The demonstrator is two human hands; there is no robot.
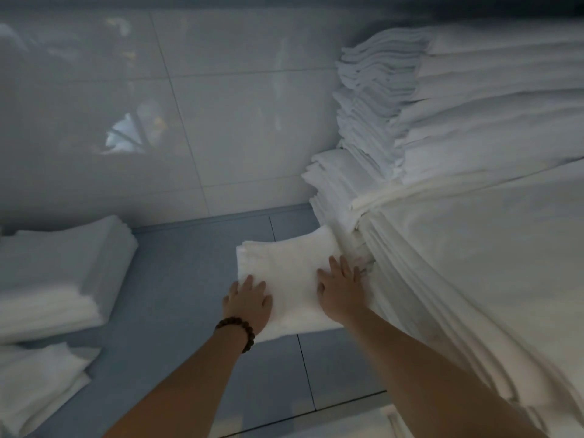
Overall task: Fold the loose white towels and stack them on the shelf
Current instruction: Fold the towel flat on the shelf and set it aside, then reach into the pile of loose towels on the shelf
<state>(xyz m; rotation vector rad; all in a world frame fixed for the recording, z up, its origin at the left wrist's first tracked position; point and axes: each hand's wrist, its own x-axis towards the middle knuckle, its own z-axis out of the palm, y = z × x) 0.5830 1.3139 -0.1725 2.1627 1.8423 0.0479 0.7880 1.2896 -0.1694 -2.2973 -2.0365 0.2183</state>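
Note:
A folded white towel [286, 267] lies flat on the grey shelf surface [189, 279], near the middle of the head view. My left hand [248, 300] rests palm down on its near left corner, fingers spread. My right hand [341, 287] presses flat on its right side, fingers apart, right against the tall stack of folded white towels [442, 248]. Neither hand grips anything. A dark bead bracelet [237, 330] circles my left wrist.
Another stack of folded white towels [60, 270] stands at the left, with a lower pile [38, 380] in front of it. A higher stack of folded linens [379, 99] rises at the back right. A glossy tiled wall [189, 121] closes the back.

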